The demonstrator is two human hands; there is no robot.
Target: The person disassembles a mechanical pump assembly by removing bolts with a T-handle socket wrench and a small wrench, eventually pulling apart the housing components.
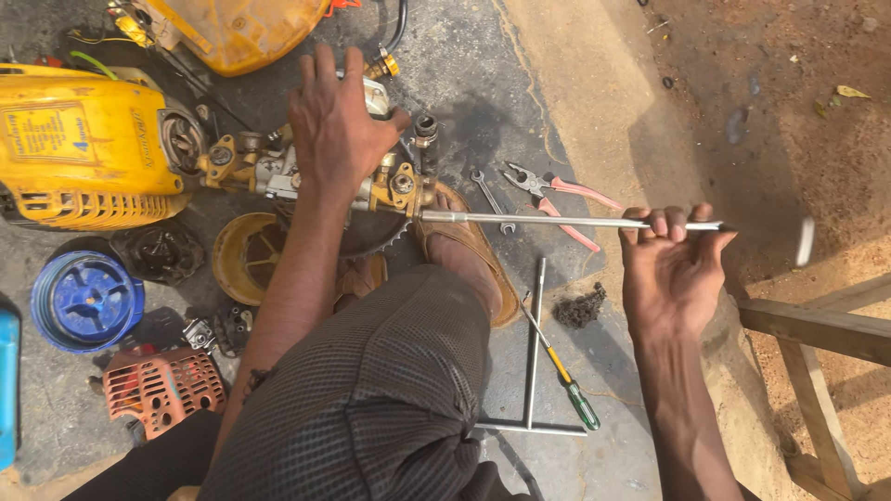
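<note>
Two hands — right fingers [670, 224] curled around steel rod [538, 220], left hand [336, 121] pressing pump [390, 181]

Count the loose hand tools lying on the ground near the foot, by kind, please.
Pliers with pink handles: 1
Small spanner: 1
Screwdriver with green handle: 1
T-shaped metal wrench: 1
Total: 4

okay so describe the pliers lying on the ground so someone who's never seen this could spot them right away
Start at the big yellow engine housing on the left and follow the long metal rod that the right hand holds. The pliers lie on the concrete just under that rod, beside a small silver wrench. They alone have pink handles.
</note>
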